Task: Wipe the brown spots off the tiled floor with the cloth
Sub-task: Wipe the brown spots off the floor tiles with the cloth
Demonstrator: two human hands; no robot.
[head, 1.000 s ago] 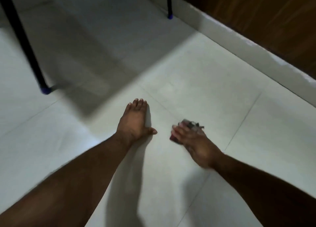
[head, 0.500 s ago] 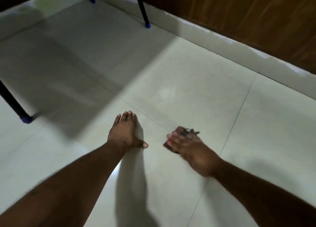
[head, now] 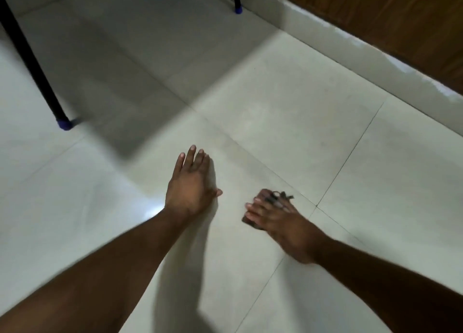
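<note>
My right hand (head: 280, 222) presses a small dark cloth (head: 250, 221) flat against the pale tiled floor (head: 288, 122), fingers stretched over it; frayed dark threads (head: 281, 195) stick out past the fingertips. Most of the cloth is hidden under the hand. My left hand (head: 190, 184) lies flat on the floor a short way to the left, fingers straight and together, thumb pointing toward the cloth. I cannot make out any brown spots on the tiles around the hands.
A black furniture leg with a blue foot (head: 64, 123) stands at the left, another blue-footed leg (head: 238, 9) at the top. A white skirting (head: 375, 64) under brown wood panelling (head: 400, 19) runs along the right. Shadow covers the far tiles.
The view has shifted, so the furniture legs sit differently in frame. Both hands stay on the floor; the right hand with the cloth has barely moved relative to the left.
</note>
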